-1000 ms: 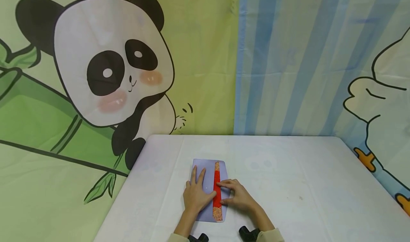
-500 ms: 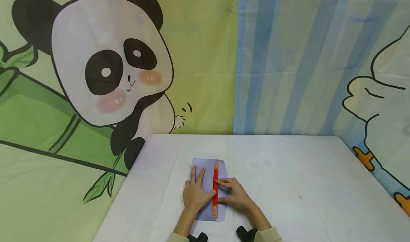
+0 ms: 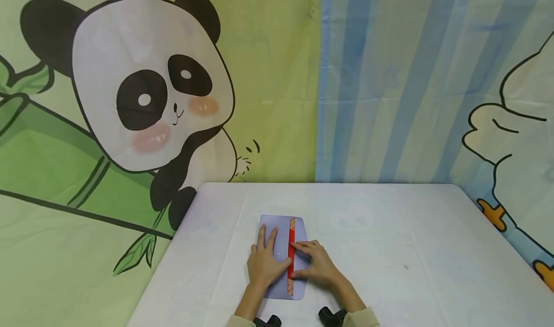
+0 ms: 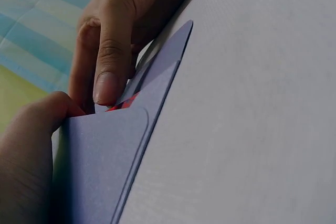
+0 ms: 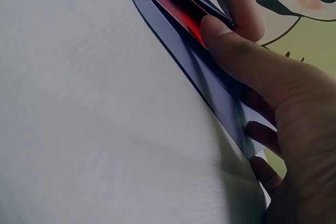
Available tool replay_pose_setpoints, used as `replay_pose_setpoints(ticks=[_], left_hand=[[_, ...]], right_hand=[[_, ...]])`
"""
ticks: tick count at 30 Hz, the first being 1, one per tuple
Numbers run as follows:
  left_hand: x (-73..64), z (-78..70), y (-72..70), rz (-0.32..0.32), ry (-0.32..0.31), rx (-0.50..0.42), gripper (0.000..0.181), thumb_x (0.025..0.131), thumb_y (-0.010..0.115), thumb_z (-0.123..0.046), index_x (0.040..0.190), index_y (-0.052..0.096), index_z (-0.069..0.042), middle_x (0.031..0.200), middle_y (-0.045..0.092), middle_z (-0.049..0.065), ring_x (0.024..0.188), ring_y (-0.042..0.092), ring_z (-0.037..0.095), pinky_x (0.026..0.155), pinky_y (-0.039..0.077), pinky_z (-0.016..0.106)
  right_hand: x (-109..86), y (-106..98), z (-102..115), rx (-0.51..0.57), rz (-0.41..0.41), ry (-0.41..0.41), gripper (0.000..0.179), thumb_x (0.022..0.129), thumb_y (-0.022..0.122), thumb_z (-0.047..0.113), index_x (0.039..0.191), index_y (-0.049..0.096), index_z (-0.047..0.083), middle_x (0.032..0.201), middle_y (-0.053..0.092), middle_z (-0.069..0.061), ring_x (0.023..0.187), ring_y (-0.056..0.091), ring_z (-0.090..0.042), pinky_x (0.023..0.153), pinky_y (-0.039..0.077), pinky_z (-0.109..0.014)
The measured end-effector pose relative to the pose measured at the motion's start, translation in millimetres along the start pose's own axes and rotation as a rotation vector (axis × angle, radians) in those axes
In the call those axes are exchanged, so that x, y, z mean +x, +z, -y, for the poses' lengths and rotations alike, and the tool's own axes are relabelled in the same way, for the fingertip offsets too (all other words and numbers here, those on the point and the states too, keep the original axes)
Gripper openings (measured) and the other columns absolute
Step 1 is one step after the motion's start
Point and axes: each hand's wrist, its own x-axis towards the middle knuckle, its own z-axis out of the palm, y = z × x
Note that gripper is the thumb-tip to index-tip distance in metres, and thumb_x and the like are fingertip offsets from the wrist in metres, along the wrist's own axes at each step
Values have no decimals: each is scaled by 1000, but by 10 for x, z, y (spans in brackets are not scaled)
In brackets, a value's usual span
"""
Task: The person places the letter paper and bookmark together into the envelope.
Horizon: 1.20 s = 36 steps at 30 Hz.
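Note:
A purple paper envelope (image 3: 281,238) lies lengthwise on the white table, its long opening facing right and its flap (image 5: 212,85) spread under my right hand. A red card (image 3: 291,250) with gold-patterned ends sits mostly inside, showing as a narrow strip along the opening. My left hand (image 3: 263,265) rests on the envelope with fingers spread, its thumb at the opening's edge. With thumb and index fingertip set apart, my right hand (image 3: 321,265) presses against the red card's outer edge. In the right wrist view the thumb touches the red card (image 5: 181,13) within the opening.
The white table (image 3: 411,240) stretches away to both sides and behind the envelope. A cloth backdrop with a panda picture (image 3: 151,33) hangs beyond its far edge. Black wrist devices (image 3: 332,316) sit below both hands, near the table's front.
The red strip has narrowed as the card slid left, further into the envelope. My right fingertips moved slightly left with it. My left hand stays in place.

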Motion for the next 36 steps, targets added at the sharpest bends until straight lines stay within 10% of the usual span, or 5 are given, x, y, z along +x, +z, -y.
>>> replay_pose_setpoints(ticks=[22,36], left_hand=[[-11,16,5,17,19,12,90,57,67,-59,139,42,-27,151,22,6,76,45,23,50,38,31],[-7,12,8,-2,14,-12,91,56,68,-59,138,44,-27,150,24,6,75,45,23,50,36,29]], right_hand=[[21,28,18,-98,-17,-24,89,57,79,55,133,52,17,128,54,3,103,44,-12,80,37,-36],[63,-65,49,206,-31,65,49,75,71,10,123,60,7,118,61,-4,94,48,-17,82,39,-33]])
